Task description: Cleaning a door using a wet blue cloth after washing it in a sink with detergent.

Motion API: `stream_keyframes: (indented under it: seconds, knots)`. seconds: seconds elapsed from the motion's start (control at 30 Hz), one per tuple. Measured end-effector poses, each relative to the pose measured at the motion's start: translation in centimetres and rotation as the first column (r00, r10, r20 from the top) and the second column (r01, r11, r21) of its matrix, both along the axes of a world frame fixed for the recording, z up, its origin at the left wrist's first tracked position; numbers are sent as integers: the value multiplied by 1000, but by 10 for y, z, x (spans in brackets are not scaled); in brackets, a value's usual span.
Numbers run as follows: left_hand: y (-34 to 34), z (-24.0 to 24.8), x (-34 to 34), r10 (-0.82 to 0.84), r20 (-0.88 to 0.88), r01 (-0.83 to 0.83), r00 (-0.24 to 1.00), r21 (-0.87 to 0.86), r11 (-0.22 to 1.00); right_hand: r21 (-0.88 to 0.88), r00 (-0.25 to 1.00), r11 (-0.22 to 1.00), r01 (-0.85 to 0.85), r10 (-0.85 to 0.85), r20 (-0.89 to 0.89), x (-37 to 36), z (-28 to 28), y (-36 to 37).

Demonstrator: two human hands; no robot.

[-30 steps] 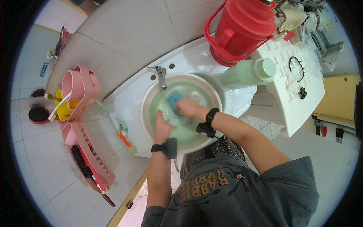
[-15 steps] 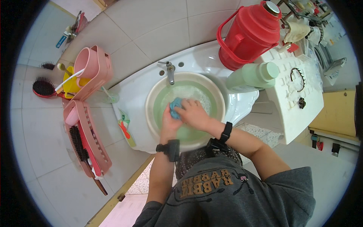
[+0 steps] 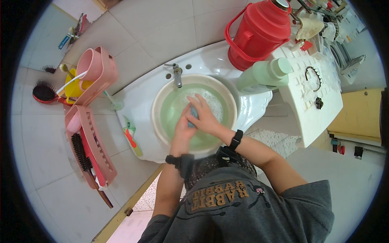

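Both hands, left hand (image 3: 183,128) & right hand (image 3: 204,117), are pinching a small blue cloth (image 3: 194,112) w/ tight grip in the soapy basin (image 3: 162,133) below the tap (image 3: 177,76), scrubbing mid-wash, rinsing & wringing prob. not yet done.

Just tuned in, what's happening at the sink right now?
A person is bent over a round basin of soapy greenish water set in the white sink, below the faucet. The left hand and right hand are pressed together around a small blue cloth, rubbing it in the water. A red thermos jug and a pale green bottle stand on the right.
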State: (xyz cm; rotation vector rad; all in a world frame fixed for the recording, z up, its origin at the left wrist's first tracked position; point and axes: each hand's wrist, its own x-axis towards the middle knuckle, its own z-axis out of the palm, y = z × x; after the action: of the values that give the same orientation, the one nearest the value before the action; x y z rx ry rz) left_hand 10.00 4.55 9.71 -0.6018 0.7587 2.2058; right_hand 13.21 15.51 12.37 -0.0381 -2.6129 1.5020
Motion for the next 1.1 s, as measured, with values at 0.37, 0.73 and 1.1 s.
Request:
stream_keyframes:
  seconds: [0.37,0.73,1.1]
  knots:
    - [-27,-63,11,-76,-86,70,993,-75,995,-393,987,918,-56,111,117,12,-28,-34]
    - [-36,-115,29,121,50,-117,991,-64,991,-415,956,910,10,113,270,16,-26,-48]
    - [-51,20,22,-15,-24,3,1000,-425,905,121,989,989,-89,74,128,18,-55,11]
